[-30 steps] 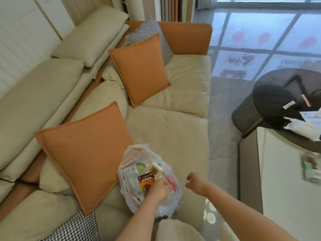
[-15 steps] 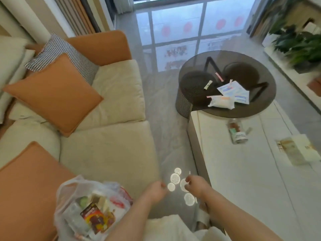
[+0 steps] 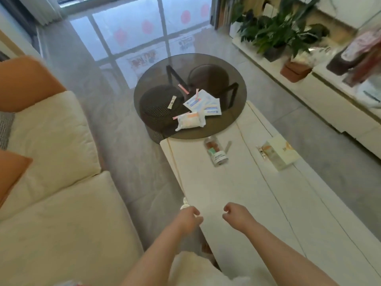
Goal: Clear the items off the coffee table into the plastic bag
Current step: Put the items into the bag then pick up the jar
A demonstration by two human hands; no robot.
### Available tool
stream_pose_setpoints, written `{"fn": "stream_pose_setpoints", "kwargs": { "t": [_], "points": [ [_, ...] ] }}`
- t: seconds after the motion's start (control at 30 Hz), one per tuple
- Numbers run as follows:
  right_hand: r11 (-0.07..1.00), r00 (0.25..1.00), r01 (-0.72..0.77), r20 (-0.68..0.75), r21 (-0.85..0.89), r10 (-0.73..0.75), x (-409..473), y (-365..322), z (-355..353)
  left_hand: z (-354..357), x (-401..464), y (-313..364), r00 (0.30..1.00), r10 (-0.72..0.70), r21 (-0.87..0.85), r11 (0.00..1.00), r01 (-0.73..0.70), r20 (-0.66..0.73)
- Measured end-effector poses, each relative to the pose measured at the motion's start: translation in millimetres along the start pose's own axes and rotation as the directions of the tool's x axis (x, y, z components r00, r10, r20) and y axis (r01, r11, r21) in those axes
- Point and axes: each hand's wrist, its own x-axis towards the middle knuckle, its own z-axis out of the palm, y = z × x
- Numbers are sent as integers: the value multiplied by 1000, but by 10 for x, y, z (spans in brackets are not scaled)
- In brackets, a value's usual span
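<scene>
Head view shows your left hand (image 3: 188,218) and right hand (image 3: 237,216) side by side over the near end of the white surface (image 3: 237,193), fingers loosely curled, each grip released and holding nothing. You look poised between pickups, both hands free to reach for whatever comes next. The plastic bag sits almost out of sight; only a sliver shows at the bottom edge beside your left arm, so you will need to turn back toward the sofa (image 3: 61,203) to drop things in. A small jar (image 3: 215,150) lies on its side at the far end of the white surface, with a thin stick just beside it and a pale box (image 3: 278,152) well apart to its right. Beyond, on the round glass surface (image 3: 226,65), rest a wipes pack (image 3: 190,121), flat sachets (image 3: 203,103) and a few slim sticks. Nothing stands between your hands and the jar, the easiest next reach
</scene>
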Motion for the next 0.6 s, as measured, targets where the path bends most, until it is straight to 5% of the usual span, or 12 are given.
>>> {"fn": "stream_pose_setpoints", "kwargs": {
  "t": [0.6],
  "points": [
    [954,970,-133,-161,270,181,1656,677,-843,-152,2020,1371,990,136,396,908,-135,27]
  ]
}}
